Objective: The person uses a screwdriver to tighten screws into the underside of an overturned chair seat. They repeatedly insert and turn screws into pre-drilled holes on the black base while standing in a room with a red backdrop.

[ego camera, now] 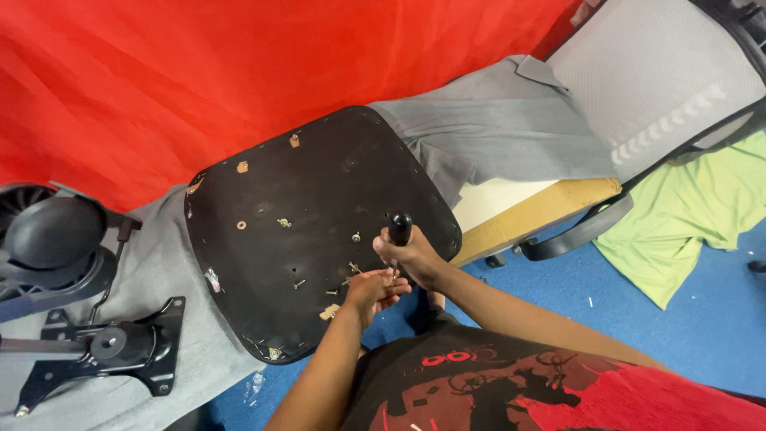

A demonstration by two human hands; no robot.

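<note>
Screwdriver [399, 227] with black handle sits upright in your right hand [415, 257], fingers wrapped around it, at 4 o'clock on the black seat underside [319, 199]. Your left hand [371, 289], just beside at 7 o'clock, pinches a small screw [353, 268]; loose screws lie nearby on the seat.

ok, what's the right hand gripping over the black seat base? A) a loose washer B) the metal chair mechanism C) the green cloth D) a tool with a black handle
D: the right hand is closed around a tool with a black handle, held upright over the black seat base; the metal chair mechanism lies far to the left and the green cloth far to the right, both untouched.
</note>
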